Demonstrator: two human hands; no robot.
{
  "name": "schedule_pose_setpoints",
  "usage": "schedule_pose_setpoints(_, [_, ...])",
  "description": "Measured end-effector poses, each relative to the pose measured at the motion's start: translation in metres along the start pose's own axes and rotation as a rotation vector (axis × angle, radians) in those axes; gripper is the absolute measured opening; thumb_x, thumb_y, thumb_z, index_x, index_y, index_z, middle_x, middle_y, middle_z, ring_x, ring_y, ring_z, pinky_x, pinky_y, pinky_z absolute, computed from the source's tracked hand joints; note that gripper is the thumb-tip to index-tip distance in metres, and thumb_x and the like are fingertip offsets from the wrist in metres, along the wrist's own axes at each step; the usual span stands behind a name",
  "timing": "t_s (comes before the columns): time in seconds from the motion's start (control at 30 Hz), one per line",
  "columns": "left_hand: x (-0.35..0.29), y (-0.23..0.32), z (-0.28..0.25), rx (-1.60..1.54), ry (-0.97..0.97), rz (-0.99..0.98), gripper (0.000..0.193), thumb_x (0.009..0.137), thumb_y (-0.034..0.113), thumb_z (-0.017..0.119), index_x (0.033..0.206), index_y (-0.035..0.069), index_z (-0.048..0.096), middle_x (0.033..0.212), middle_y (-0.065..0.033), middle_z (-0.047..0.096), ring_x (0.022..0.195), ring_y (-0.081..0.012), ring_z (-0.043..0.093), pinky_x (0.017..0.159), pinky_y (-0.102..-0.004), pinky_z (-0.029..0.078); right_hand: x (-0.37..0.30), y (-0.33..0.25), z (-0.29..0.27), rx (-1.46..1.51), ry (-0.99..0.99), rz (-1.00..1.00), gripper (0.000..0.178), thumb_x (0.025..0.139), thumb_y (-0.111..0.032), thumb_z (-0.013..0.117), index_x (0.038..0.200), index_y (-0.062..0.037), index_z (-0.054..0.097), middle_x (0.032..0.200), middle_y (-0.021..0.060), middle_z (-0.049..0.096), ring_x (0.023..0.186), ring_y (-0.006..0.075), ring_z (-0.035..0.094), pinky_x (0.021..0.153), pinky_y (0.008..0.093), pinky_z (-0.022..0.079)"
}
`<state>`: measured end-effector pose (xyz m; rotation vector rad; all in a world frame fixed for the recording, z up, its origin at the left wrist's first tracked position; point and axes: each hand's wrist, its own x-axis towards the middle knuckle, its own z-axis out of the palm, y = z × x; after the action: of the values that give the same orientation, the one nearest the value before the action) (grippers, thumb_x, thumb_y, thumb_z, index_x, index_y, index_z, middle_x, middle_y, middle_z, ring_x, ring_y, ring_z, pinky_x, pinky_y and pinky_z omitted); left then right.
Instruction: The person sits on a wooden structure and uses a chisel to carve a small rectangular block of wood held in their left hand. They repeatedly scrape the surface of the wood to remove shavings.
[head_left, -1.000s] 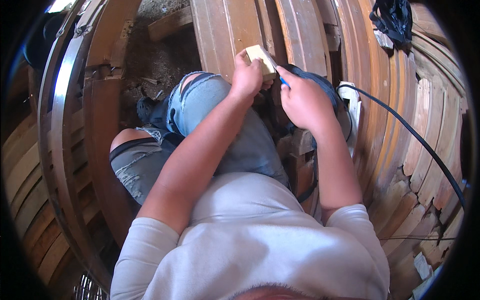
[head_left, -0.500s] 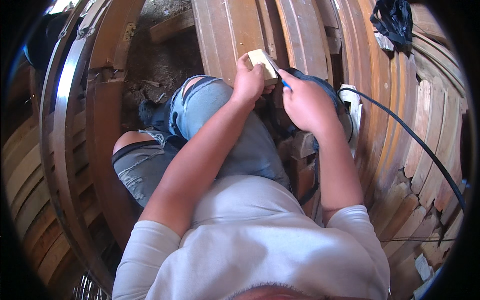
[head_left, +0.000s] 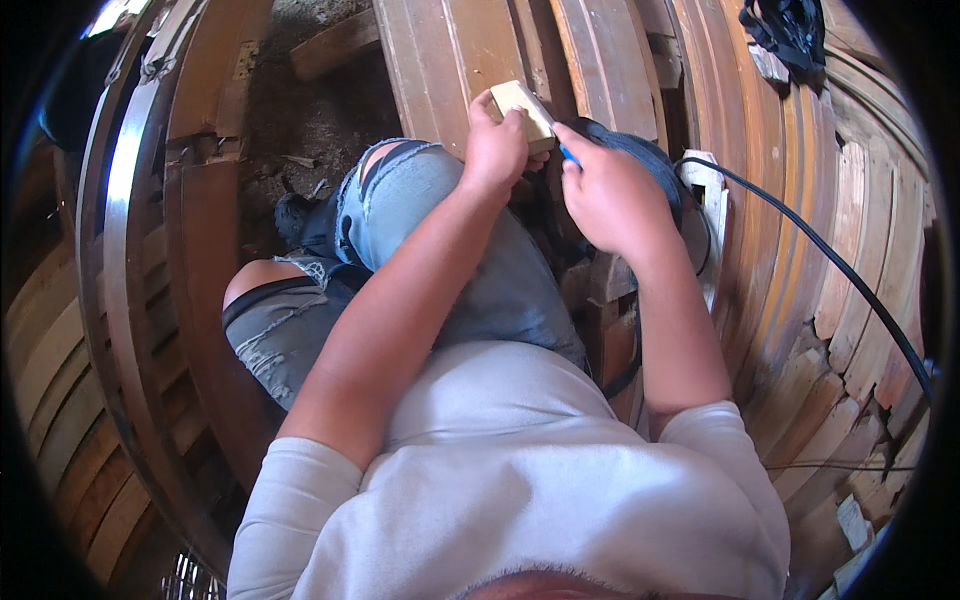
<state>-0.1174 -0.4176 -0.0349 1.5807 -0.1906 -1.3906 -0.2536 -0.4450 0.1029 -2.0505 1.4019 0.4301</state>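
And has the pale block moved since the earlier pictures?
No, not noticeably: the pale block, in the left hand, stays lined up with the same brown plank; the slight picture drift is shared by both.

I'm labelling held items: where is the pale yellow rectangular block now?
In the head view, the pale yellow rectangular block is at upper centre, held in the left hand, just left of the blue-handled tool in the right hand.

My one feed looks steeply down from head level through a wide fisheye. I get the pale shirt close below, the left hand and right hand farther off.
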Motion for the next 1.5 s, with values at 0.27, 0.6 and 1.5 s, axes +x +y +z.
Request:
schedule_pose_setpoints(0.27, [-0.004,0.006,0.001,0.071,-0.002,-0.026,0.067,0.115,0.02,0.057,0.171,0.007,0.022,0.116,-0.0248,0.075,0.07,-0.0299,0.078,0.052,-0.039,0.064,-0.016,-0.001,-0.007,-0.044,-0.004,-0.007,0.05,0.109,-0.021,0.054,0.158,-0.0121,0.064,0.119,0.0265,0.079,0.111,0.0459,0.075,0.102,0.0574,0.058])
schedule_pose_setpoints(0.6, [-0.011,0.011,-0.001,0.077,-0.022,-0.042,0.07,0.113,0.022,0.061,0.172,0.007,0.026,0.13,-0.0259,0.07,0.084,-0.0318,0.08,0.061,-0.04,0.067,-0.018,-0.004,-0.006,-0.126,-0.009,-0.014,0.051,0.108,-0.021,0.056,0.158,-0.0121,0.065,0.111,0.0255,0.08,0.107,0.044,0.077,0.097,0.0568,0.06])
schedule_pose_setpoints(1.5, [-0.007,0.006,-0.001,0.09,0.01,0.033,0.068,0.113,0.017,0.059,0.171,0.005,0.026,0.12,-0.0256,0.074,0.07,-0.028,0.077,0.054,-0.0392,0.064,0.003,-0.007,0.02,-0.217,0.096,-0.053,0.052,0.106,-0.022,0.06,0.156,-0.0125,0.066,0.102,0.0198,0.081,0.098,0.0406,0.079,0.088,0.0559,0.061])
